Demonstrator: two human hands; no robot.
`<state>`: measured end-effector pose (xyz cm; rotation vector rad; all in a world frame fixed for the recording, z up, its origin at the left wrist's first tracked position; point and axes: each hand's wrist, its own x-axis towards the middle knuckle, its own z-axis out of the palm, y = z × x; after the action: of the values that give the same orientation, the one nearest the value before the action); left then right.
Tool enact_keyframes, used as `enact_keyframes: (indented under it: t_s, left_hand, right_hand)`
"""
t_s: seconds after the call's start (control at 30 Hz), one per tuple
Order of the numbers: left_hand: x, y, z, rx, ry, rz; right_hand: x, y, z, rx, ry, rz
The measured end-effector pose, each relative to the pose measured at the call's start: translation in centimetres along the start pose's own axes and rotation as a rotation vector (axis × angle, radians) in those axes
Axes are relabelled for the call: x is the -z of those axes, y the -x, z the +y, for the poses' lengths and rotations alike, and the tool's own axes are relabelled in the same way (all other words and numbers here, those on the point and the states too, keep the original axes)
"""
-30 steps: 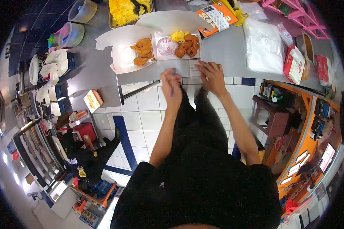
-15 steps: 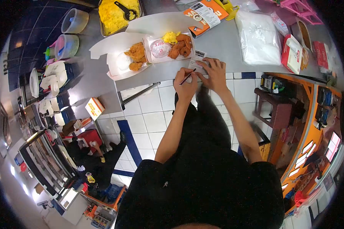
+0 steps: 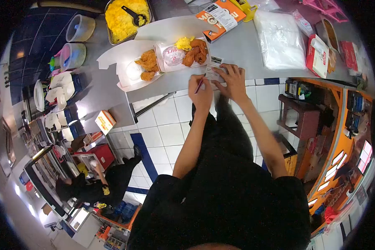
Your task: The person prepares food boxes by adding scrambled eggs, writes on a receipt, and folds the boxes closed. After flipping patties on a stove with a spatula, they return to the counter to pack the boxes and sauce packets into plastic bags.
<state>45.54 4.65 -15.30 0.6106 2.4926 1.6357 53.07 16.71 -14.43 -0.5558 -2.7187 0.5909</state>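
Grip: the left hand [image 3: 202, 95] is clenched around a dark pen [image 3: 199, 86], its tip at the edge of a receipt [image 3: 214, 68]. The right hand [image 3: 233, 81] has its grip released, fingers spread flat and pressing the receipt's near end. The receipt is a small white paper slip with black print and a dark block at its far end. It lies flat at the near edge of the grey counter [image 3: 246, 48], just beside an open food box [image 3: 183, 54] of fried chicken.
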Motion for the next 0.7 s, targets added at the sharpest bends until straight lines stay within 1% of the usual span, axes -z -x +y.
enact_keyframes:
  t_s: [0.03, 0.1, 0.17, 0.23, 0.3, 0.33, 0.4, 0.43, 0.5, 0.63, 0.7]
  left_hand:
    - [0.2, -0.2, -0.1, 0.082, 0.057, 0.072]
    - [0.6, 0.0, 0.0, 0.052, 0.01, 0.053]
    - [0.6, 0.3, 0.1, -0.065, -0.026, -0.011]
    - [0.3, 0.1, -0.1, -0.068, 0.033, -0.026]
    - [0.5, -0.2, 0.2, 0.029, 0.001, 0.062]
    - [0.5, -0.2, 0.3, 0.028, 0.001, 0.06]
    - [0.6, -0.1, 0.6, -0.069, 0.083, -0.024]
    - [0.6, -0.1, 0.7, -0.069, 0.081, -0.025]
    - [0.6, -0.2, 0.8, 0.015, 0.02, 0.021]
    - [0.7, 0.1, 0.6, 0.006, 0.036, 0.008]
    - [0.6, 0.5, 0.8, -0.035, 0.003, -0.069]
  right_hand:
    - [0.1, 0.0, -0.1, -0.008, -0.002, -0.007]
    - [0.1, -0.2, -0.3, -0.013, -0.011, -0.015]
    - [0.1, -0.2, -0.3, -0.034, -0.015, -0.032]
    - [0.0, -0.2, -0.2, -0.024, -0.026, -0.018]
    - [0.0, -0.2, -0.1, -0.014, -0.035, -0.001]
    - [0.1, -0.2, -0.1, -0.022, -0.029, -0.014]
    - [0.0, -0.3, -0.1, -0.028, -0.026, -0.026]
    - [0.0, -0.2, -0.1, -0.028, -0.012, -0.026]
    - [-0.1, -0.1, -0.1, -0.033, 0.005, -0.025]
    - [0.0, -0.1, 0.1, -0.022, -0.033, -0.039]
    - [0.0, -0.1, 0.1, -0.027, -0.028, -0.05]
